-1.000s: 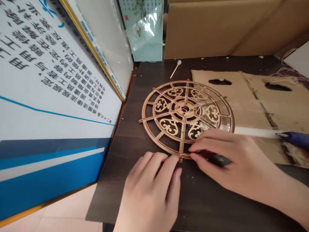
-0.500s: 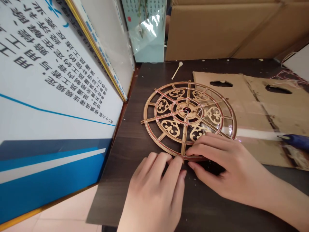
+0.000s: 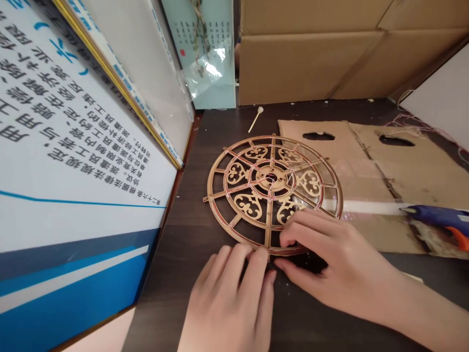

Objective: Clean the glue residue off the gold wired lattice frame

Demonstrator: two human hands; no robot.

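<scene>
A round golden openwork frame (image 3: 268, 230) with spokes, scroll ornaments and thin red and white wires lies on the dark table, its right part over a flat cardboard sheet. My left hand (image 3: 230, 293) rests at the frame's near edge, fingers bent and fingertips on the rim. Just right of it, my right hand (image 3: 322, 249) has its curled fingers over the near rim and its thumb at the outer side, pinching the edge. The fingertips of both hands are partly hidden.
A blue glue gun (image 3: 436, 214) with an orange trigger lies at the right on the cardboard sheet (image 3: 370, 234). Behind stand a large cardboard box (image 3: 311, 68) and a pale green panel. A white stick (image 3: 255, 120) lies beyond the frame. Printed boards (image 3: 84, 161) lean at the left.
The view has shifted, so more of the glue gun shows at the right. My right fingers are slightly more curled at the rim; both hands stay at the frame's near edge.
</scene>
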